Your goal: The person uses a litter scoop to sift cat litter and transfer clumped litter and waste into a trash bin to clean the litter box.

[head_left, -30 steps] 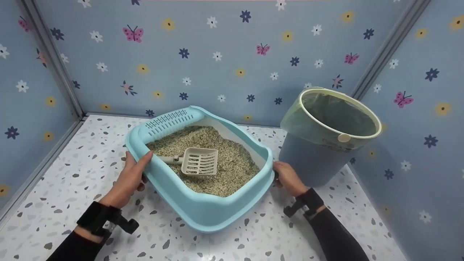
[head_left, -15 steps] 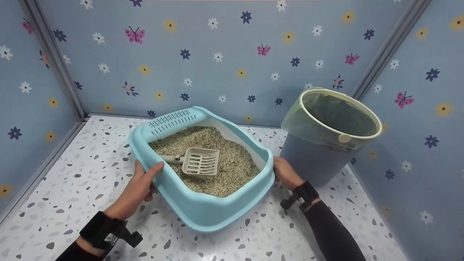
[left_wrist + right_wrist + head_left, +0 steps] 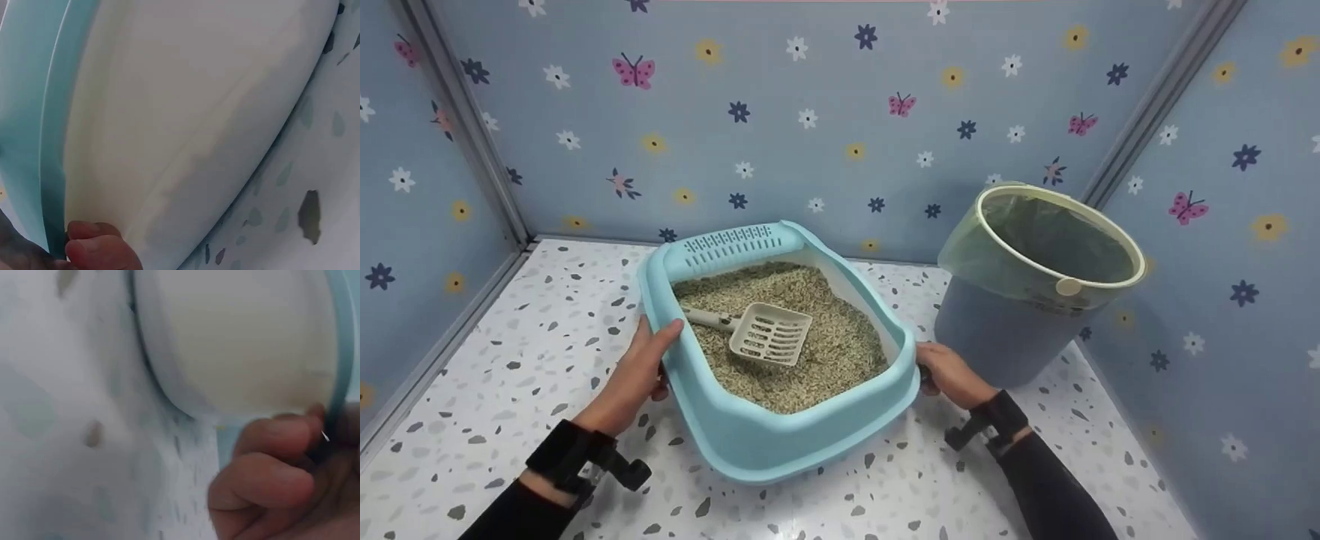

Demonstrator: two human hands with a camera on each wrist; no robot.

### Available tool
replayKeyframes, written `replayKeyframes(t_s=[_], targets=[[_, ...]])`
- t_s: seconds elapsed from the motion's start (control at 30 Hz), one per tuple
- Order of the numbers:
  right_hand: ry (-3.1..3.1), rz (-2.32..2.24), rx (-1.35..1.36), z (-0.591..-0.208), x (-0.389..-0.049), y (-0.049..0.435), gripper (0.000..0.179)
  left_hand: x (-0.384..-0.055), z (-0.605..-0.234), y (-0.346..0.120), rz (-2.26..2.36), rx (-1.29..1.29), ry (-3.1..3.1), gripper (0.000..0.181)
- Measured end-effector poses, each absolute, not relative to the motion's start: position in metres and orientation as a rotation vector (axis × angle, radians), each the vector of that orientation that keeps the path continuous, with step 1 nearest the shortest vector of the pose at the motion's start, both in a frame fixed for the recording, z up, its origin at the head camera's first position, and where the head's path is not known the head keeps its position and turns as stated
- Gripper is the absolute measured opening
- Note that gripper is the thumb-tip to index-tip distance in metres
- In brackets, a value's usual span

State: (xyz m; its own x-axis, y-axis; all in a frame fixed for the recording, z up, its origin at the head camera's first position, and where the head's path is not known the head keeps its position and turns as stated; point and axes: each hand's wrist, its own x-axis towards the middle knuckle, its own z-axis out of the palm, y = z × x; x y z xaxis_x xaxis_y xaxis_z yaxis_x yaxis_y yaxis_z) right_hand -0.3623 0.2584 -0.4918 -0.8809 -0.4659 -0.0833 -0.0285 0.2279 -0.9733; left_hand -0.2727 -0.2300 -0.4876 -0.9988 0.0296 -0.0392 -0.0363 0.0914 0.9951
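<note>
Turning clockwise: the litter tray (image 3: 769, 442)

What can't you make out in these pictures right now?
Head view: the tip of the scoop's handle, hidden by the litter box's left rim.
Head view: the bottom inside the bin, hidden by its front side and liner; the print below its rim is too small to read.
Left wrist view: most of the left grip, cut off by the bottom edge.
Right wrist view: the surface's speckles, blurred.
</note>
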Motion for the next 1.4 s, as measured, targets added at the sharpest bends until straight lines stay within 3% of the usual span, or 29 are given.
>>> replayKeyframes(t_s=[0.37, 1.0, 1.4], targets=[[2.257, -1.621, -0.411, -0.485, -0.401, 0.242, 0.035, -0.243, -0.482, -0.205, 1.944, -0.071, 2.329, 0.105], [2.06, -1.715, -0.42, -0.495, -0.342, 0.236, 0.039, -0.272, -0.482, -0.246, 2.01, 0.194, 2.247, 0.09], [2.312, -1.616, -0.352, -0.486, -0.382, 0.217, 0.035, -0.245, -0.48, -0.235, 1.998, 0.148, 2.216, 0.089]])
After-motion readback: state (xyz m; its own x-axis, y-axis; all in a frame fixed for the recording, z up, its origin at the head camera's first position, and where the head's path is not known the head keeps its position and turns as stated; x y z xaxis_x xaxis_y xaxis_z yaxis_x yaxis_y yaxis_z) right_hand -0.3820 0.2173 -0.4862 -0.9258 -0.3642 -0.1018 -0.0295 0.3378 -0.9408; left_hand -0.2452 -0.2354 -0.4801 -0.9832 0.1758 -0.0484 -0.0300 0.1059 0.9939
